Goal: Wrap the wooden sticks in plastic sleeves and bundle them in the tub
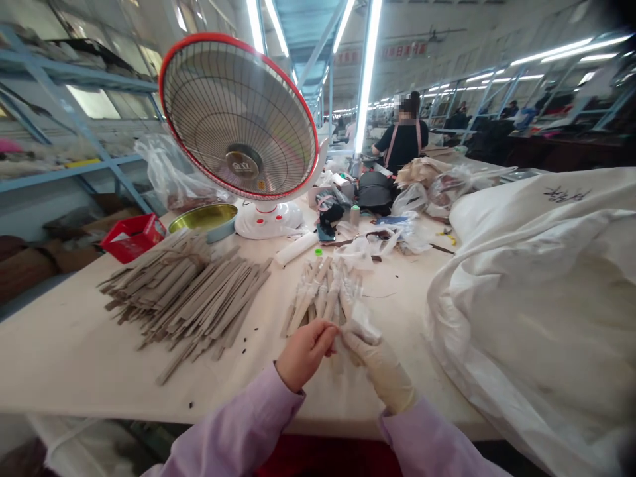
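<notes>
My left hand (307, 352), bare, is closed in a pinch at the front edge of the table; what sits between its fingertips is too small to make out. Close beside it, my right hand (382, 368) wears a pale glove and is closed on crumpled clear plastic film (365, 322). Blurred grey-beige strips show below and between the hands. Just beyond them lie several small bundles of flat strips (322, 291), with clear film around their middles. A large pile of loose grey-brown strips (199, 305) spreads to the left.
A red-rimmed fan heater (238, 119) stands behind the pile, near a red box (133, 237) and a gold-lined bowl (203, 222). A white roll (297, 249) and plastic bags lie mid-table. A big white sack (536, 298) fills the right side. A person (405, 139) is farther back.
</notes>
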